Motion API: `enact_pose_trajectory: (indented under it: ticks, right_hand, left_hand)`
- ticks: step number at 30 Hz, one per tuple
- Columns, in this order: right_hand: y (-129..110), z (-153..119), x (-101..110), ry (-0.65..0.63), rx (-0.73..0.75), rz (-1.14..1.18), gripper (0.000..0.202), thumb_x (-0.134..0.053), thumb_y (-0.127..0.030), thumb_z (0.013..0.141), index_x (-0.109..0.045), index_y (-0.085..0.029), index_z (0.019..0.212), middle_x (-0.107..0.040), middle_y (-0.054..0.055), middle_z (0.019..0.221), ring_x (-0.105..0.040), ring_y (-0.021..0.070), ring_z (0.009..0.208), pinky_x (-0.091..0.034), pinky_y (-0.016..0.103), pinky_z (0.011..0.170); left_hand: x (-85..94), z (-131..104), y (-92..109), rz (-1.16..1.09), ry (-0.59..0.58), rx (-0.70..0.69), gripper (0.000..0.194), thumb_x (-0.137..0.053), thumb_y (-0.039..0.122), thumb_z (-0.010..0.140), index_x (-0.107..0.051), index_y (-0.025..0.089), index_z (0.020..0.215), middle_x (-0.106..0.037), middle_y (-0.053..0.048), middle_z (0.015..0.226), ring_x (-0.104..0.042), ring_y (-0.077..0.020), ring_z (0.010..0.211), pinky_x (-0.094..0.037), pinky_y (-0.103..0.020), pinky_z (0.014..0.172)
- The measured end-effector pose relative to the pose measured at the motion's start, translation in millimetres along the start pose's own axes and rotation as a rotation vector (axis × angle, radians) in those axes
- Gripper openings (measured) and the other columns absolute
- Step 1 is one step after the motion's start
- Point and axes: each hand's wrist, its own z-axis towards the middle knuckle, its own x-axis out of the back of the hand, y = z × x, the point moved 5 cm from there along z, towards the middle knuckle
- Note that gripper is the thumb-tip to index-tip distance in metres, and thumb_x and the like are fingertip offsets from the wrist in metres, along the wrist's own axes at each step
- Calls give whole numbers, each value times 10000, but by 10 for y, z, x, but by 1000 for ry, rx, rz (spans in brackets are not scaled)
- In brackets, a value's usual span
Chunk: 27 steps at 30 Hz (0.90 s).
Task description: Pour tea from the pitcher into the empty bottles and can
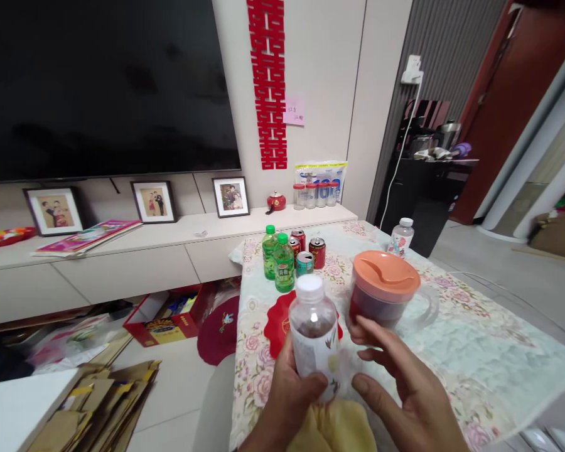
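Note:
My left hand (287, 395) is wrapped round a clear plastic bottle (313, 342) with a white cap and a printed label, held upright. To its right, my right hand (407, 386) has its fingers apart and holds nothing. Just beyond those fingers stands a clear pitcher (379, 304) with dark contents, a handle and an orange lid (386, 274). Behind the held bottle, a red scalloped mat (275, 329) is partly hidden. A yellow cloth (339, 430) lies below my hands.
Two green drink bottles (284, 267) and several cans (317, 252) stand toward the back of the flowered tablecloth (258, 376). Another white-capped bottle (402, 237) is at the far right edge. A maroon stool (219, 329) and a red box (164, 320) sit to the left.

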Motion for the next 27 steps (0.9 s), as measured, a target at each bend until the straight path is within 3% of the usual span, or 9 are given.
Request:
enact_pose_trajectory:
  ticks: [3,6,11,13,17,22,24,27]
  right_hand:
    - [19,-16,-51,-59,-100,89,858,-779,-386,891,-352,-408,1635,-604,74,1552,-641,320,1341,-617,446,1002]
    - [-36,22,-81,-163,-231,158,1117,-821,-288,788,-177,-368,1698,-440,95,1683,-484,376,1485,-495,570,1141]
    - [-140,71,-50,-314,-448,114,1297,-795,-122,642,-94,-362,1706,-253,41,1767,-245,364,1605,-249,609,1271]
    - [-137,62,-39,-346,-499,96,1323,-810,-122,607,-109,-334,1709,-253,61,1765,-258,381,1599,-245,607,1270]
    - [-109,26,25,-320,-505,122,1367,-876,-167,560,-145,-261,1711,-368,127,1713,-379,430,1537,-368,582,1220]
    - [-141,-127,457,-111,-347,83,1200,-921,-330,672,-279,-312,1685,-440,108,1673,-431,425,1504,-466,563,1158]
    - [-123,-215,740,-17,-329,49,1096,-876,-400,752,-289,-362,1677,-490,102,1643,-545,415,1425,-570,550,1053]
    - [-70,-256,1229,155,-291,-76,1071,-872,-495,739,-334,-388,1659,-653,116,1499,-688,417,1265,-670,490,875]
  left_hand:
    - [-102,-36,-39,50,-98,28,973,-965,552,605,-591,173,1419,-805,-166,1114,-746,-394,1077,-609,-491,930]
    - [-160,-35,-62,131,-181,33,1004,-982,505,587,-585,175,1448,-789,-167,1192,-721,-412,1141,-593,-503,978]
    - [-133,-64,-121,277,-216,71,920,-959,512,622,-627,182,1414,-777,-162,1231,-678,-427,1232,-557,-502,1050]
    - [-119,-90,-145,363,-263,99,870,-943,518,641,-646,193,1391,-767,-156,1258,-660,-430,1256,-539,-513,1076]
    - [-68,-71,-267,409,-372,148,935,-944,511,640,-588,254,1466,-742,-140,1318,-626,-424,1299,-516,-512,1103]
    - [37,59,-441,326,-517,47,983,-895,678,641,-576,297,1489,-640,-168,1456,-656,-388,1231,-539,-490,1027]
    - [61,73,-458,364,-551,61,878,-853,710,686,-628,321,1440,-697,-153,1364,-696,-329,1116,-549,-447,960]
    - [3,26,-424,454,-613,123,650,-827,643,769,-709,355,1340,-782,-104,1159,-714,-257,971,-534,-395,931]
